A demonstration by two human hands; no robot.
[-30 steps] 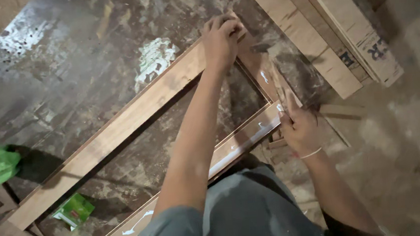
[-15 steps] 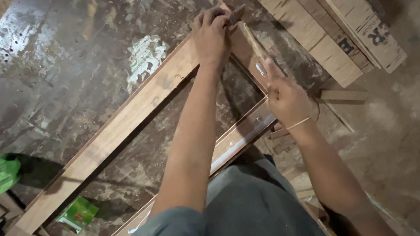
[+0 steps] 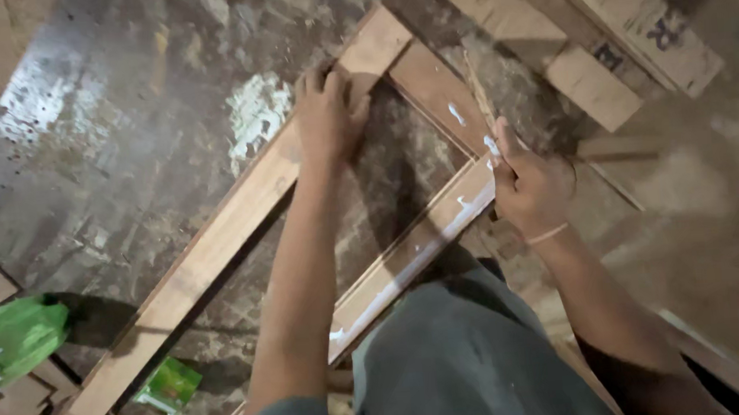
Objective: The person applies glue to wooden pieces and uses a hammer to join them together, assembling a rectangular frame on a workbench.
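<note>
A long rectangular wooden frame [image 3: 216, 244] lies flat on the stained, dusty floor [image 3: 103, 122], running from the lower left up to the top centre, with a stack of loose planks [image 3: 601, 44] just beyond its far corner. The person's left hand [image 3: 328, 115] presses down on the far long rail near that corner, fingers spread and curled over the wood. The right hand [image 3: 529, 189] sits at the joint of the short end rail and the near rail, fingers pinching a thin wooden stick [image 3: 479, 104] tipped with white glue. The frame looks stiff and fairly light, yet its wet joints could shift; it is best gripped along the rails, away from the smears
</note>
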